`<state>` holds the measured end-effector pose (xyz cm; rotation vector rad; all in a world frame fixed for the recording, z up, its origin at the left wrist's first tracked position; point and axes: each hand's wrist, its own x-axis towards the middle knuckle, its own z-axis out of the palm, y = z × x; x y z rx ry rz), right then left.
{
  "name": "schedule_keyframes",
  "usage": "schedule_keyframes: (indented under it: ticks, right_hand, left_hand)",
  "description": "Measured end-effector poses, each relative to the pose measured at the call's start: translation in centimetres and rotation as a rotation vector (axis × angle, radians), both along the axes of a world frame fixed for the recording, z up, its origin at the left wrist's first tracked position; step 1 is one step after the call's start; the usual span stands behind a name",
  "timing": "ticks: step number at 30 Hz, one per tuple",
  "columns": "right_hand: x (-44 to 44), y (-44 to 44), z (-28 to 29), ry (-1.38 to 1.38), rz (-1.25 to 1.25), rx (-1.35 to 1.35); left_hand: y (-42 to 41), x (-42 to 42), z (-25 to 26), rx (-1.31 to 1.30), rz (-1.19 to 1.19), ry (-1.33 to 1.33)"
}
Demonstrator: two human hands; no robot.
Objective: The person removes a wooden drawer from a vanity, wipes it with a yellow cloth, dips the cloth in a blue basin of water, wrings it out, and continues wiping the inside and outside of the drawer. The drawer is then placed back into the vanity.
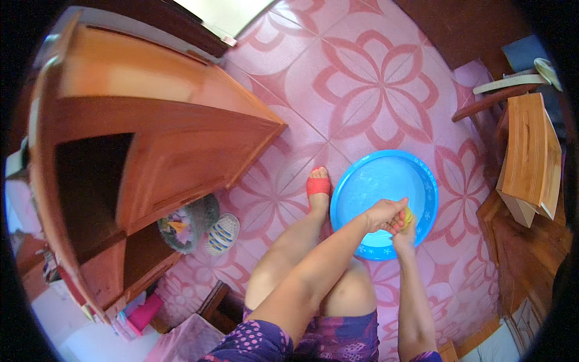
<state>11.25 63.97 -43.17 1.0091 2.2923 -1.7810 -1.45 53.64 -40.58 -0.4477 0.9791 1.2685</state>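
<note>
A round blue plastic basin (362, 185) with water in it stands on the tiled floor before my knees. Over its near right part, both my hands are close together around a yellow cloth (409, 218). My left hand (386, 216) has its fingers curled at the cloth's left side. My right hand (404, 237) grips the cloth from below, slightly blurred. Most of the cloth is hidden by the fingers.
A wooden cabinet (194, 167) stands at the left, with a waste basket (199, 226) and a white patterned slipper (223, 234) beside it. My foot in a red slipper (319, 185) is left of the basin. Wooden furniture (524, 149) stands at the right.
</note>
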Motion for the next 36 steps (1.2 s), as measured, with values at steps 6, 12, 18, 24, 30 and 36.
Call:
schedule_keyframes:
  ticks: [6,12,18,24,30,36]
  right_hand:
    - [-1.1,2.4,3.5,-0.228,0.005,0.58]
    - [-2.7,-0.6,13.1,0.118,-0.007,-0.08]
    - [-0.3,-1.2,21.3,0.333,0.067,-0.337]
    - [1.9,-0.6,25.3,0.422,-0.062,-0.586]
    - [2.8,-0.3,28.8,0.654,-0.284,-0.345]
    - [4.9,-0.1,32.0,0.601,-0.259,-0.225]
  left_hand:
    - [-2.8,1.2,2.0,-0.211,-0.154,0.775]
    - [-2.2,2.3,10.2,-0.059,0.005,0.666]
    - [-3.1,3.7,16.9,0.149,0.229,0.821]
    - [-4.7,4.9,22.0,0.253,0.124,1.097]
    - [-7.0,7.2,27.5,0.119,-0.033,1.367]
    - [-8.7,7.4,28.7,0.227,0.137,1.02]
